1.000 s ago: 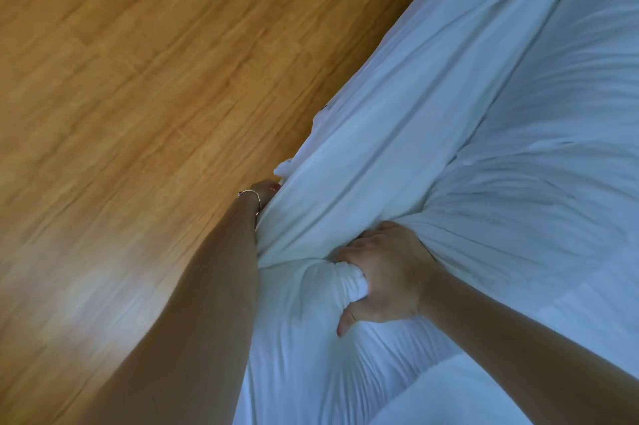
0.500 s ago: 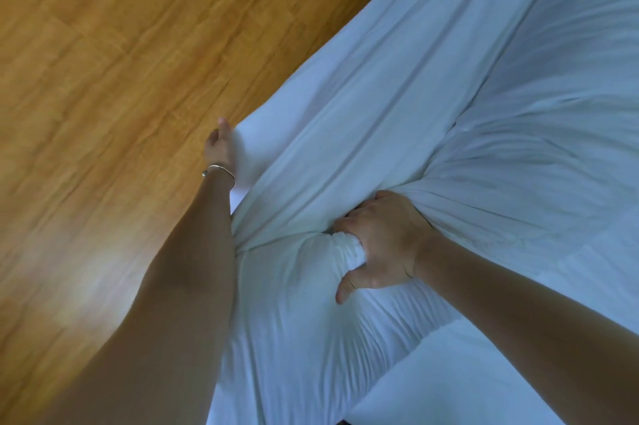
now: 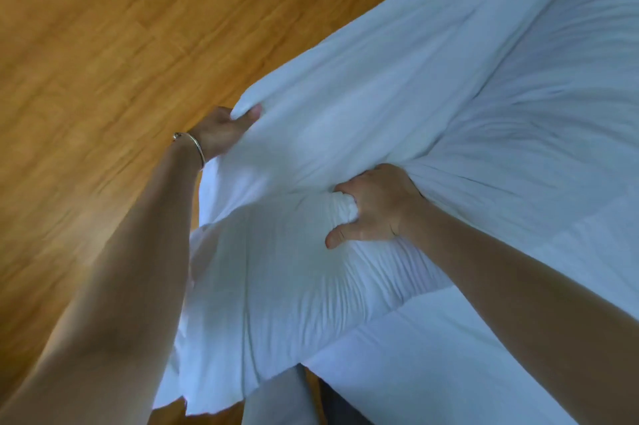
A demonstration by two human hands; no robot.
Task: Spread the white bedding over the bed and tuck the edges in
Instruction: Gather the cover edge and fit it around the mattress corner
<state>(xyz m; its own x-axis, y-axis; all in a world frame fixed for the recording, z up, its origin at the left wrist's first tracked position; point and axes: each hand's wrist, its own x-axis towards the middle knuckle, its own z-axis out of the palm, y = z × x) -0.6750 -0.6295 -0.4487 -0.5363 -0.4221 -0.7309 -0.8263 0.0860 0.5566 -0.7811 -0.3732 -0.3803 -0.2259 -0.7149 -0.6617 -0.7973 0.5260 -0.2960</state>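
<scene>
The white bedding [image 3: 432, 85] covers the right half of the view, pulled into tight folds that fan out from a bunched knot. My right hand [image 3: 375, 205] grips that knot of cloth near the middle, knuckles up and thumb sticking out below. My left hand [image 3: 221, 129], with a thin bracelet on its wrist, holds the bedding's lifted outer edge from underneath, fingertips curled over the hem. Below both hands a loose flap of the sheet [image 3: 262, 303] hangs down past the bed's side. A smoother white layer [image 3: 432, 362] lies at the lower right.
Wooden plank floor [image 3: 103, 61] fills the left and top of the view beside the bed. At the bottom edge, under the hanging flap, a grey trouser leg [image 3: 276, 404] and a dark strip show.
My left hand has come out from under the cloth, moved up and outward, and now lifts the sheet's edge. My right hand keeps its hold on the bunched cloth.
</scene>
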